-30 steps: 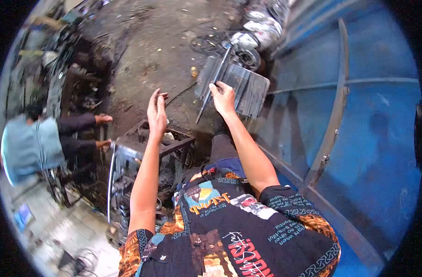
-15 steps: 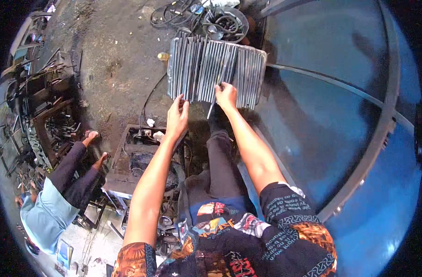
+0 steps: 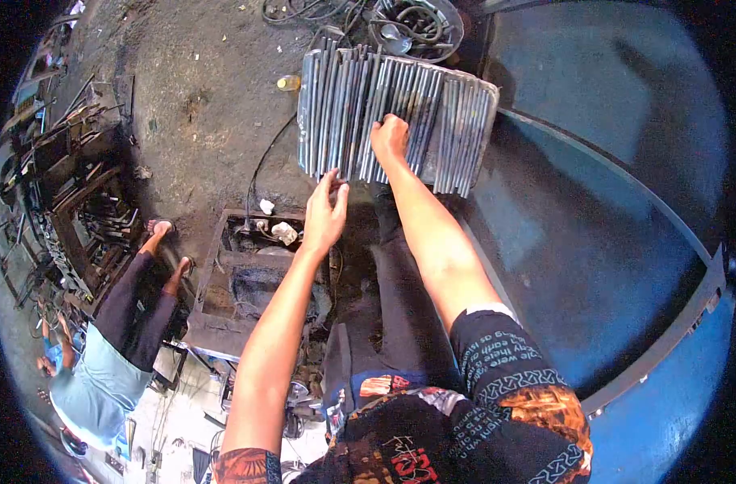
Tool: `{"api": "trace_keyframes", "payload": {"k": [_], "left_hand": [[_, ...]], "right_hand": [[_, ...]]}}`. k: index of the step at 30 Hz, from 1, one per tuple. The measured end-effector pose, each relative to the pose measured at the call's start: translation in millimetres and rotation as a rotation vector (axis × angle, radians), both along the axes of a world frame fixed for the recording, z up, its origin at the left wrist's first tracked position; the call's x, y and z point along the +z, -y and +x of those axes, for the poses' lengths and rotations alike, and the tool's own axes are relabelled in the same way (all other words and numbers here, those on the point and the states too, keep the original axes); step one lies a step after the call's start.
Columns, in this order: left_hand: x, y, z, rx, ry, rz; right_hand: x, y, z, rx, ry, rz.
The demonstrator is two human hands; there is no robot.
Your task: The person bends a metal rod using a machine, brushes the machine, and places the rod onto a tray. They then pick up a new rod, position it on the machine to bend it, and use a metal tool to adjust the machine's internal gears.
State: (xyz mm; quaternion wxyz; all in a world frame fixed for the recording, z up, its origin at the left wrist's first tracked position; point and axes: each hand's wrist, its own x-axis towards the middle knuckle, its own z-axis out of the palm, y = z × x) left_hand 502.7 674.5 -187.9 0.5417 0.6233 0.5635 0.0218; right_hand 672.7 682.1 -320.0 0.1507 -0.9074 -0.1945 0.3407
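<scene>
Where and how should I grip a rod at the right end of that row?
Likely by its near end, pinched from the near side: the rods lie close together, leaving little finger room between, while their near ends look uncovered.

You have open floor [image 3: 207,105] left of the rods [image 3: 329,113], crossed by a cable [image 3: 260,166]; the blue panel [image 3: 594,218] blocks your right side.
</scene>
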Motion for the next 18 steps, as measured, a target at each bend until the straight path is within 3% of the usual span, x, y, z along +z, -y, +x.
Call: {"api": "trace_keyframes", "payload": {"k": [9, 14, 18], "left_hand": [[-6, -11, 12, -0.019, -0.006, 0.000], [-7, -11, 17, -0.048, -0.016, -0.015], [-13, -5, 19, -0.042, 0.015, 0.009]], "right_hand": [[-12, 8, -2, -0.046, 0.085, 0.116], [-6, 7, -1, -0.247, -0.036, 0.206], [-13, 10, 1, -0.277, -0.063, 0.223]]}}
